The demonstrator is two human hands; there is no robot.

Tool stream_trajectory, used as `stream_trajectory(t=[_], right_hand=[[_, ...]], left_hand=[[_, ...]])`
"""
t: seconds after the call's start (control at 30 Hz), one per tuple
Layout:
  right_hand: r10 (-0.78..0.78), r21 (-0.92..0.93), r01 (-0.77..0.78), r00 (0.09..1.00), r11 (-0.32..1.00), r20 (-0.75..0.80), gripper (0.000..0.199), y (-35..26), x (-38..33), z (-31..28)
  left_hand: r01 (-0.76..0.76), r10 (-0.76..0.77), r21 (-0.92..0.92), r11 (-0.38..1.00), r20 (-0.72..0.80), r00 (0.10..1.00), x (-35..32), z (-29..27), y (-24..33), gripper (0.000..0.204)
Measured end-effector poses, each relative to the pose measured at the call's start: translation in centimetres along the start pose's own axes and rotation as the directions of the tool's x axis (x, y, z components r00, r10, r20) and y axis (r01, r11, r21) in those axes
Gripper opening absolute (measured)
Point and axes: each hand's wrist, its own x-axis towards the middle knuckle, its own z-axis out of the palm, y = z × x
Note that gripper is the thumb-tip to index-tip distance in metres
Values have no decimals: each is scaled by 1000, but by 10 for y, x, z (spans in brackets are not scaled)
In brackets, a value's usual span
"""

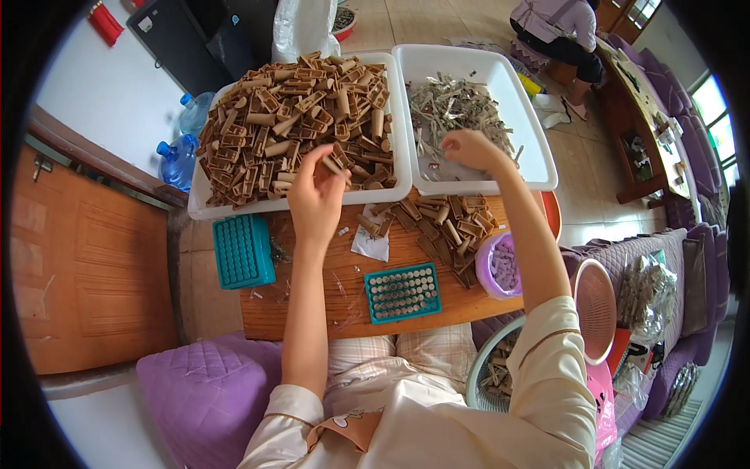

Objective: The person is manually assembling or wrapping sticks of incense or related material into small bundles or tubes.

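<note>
My left hand (316,187) is over the front edge of a white bin (305,205) heaped with brown plastic half-round casings. Its thumb and fingers pinch one brown casing (337,159). Over a second white bin (535,156), my right hand (469,150) is closed, fingertips together, beside a pile of thin silvery metal strips (457,102). Whatever those fingertips hold is too small to make out. On the wooden table, in front of me, a teal tray (402,293) holds rows of small round pale-topped pieces.
More brown casings (453,227) lie loose on the table (312,266). Nearby are a stack of teal trays (244,250), a white paper scrap (371,242) and a purple tub (500,266) of small pale parts. A basket (488,375) stands by my right side. Another person (558,35) sits far right.
</note>
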Motion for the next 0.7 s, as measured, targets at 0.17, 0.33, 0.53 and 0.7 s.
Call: stream_trajectory(t=[0.17,0.33,0.53,0.7], right_hand=[[69,-304,5,971,953,230,18,1,24,27],[71,-301,28,947,953,313,19,6,30,34],[165,-345,9,866,939,472,28,-20,26,27],[189,245,-251,950,937,248,23,-38,13,-19]], left_hand=[[137,-68,-660,739,130,989,-71,2,-9,25],[481,-368,-587,652,309,877,-153,-6,-9,30],[555,-411,-429,712,386,826,-220,-16,-21,37],[475,-478,-486,734,128,869,-230,-12,-8,35]])
